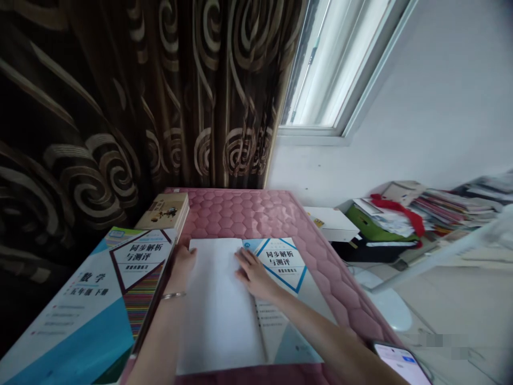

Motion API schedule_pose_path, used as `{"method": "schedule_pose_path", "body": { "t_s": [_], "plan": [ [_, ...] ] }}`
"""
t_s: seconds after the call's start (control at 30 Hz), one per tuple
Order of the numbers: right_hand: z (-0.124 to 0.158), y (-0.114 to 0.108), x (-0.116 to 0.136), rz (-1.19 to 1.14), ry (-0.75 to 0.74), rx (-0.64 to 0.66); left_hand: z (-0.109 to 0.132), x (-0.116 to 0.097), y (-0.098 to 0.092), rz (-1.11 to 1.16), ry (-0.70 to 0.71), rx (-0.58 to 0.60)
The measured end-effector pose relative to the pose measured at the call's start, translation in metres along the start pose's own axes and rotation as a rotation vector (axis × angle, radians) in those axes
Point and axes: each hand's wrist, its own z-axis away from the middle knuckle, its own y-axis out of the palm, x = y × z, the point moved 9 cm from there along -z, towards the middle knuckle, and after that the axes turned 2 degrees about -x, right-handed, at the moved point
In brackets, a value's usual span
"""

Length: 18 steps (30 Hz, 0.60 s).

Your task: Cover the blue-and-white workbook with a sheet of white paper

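A workbook (pixel 282 262) with a blue diamond frame on its pale cover lies on the pink quilted surface. A plain white sheet (pixel 218 305) spreads over its left side; whether the sheet is joined to the book I cannot tell. My left hand (pixel 181 263), with a bracelet at the wrist, rests along the sheet's upper left edge. Its thumb touches the paper, and the other fingers are partly hidden but look stretched out. My right hand (pixel 255 275) lies palm down across the border between sheet and cover, fingers spread, holding nothing.
To the left lie a large maths workbook (pixel 88 315) and a stack of smaller books (pixel 166 211). A phone (pixel 401 363) is at the lower right. Beyond the pink edge stand a white box (pixel 332 223), a lamp base (pixel 390 310) and piled papers (pixel 444 208). A patterned curtain (pixel 180 96) hangs behind.
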Motion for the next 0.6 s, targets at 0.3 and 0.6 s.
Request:
{"method": "schedule_pose_path", "body": {
  "t_s": [0.3, 0.6],
  "plan": [
    [0.035, 0.007, 0.031, 0.109, -0.119, 0.186, 0.155, -0.073, 0.058, -0.241, 0.556, -0.202],
    [0.079, -0.077, -0.107, 0.182, 0.485, -0.177, 0.175, -0.036, 0.065, -0.212, 0.585, -0.106]
  ]
}}
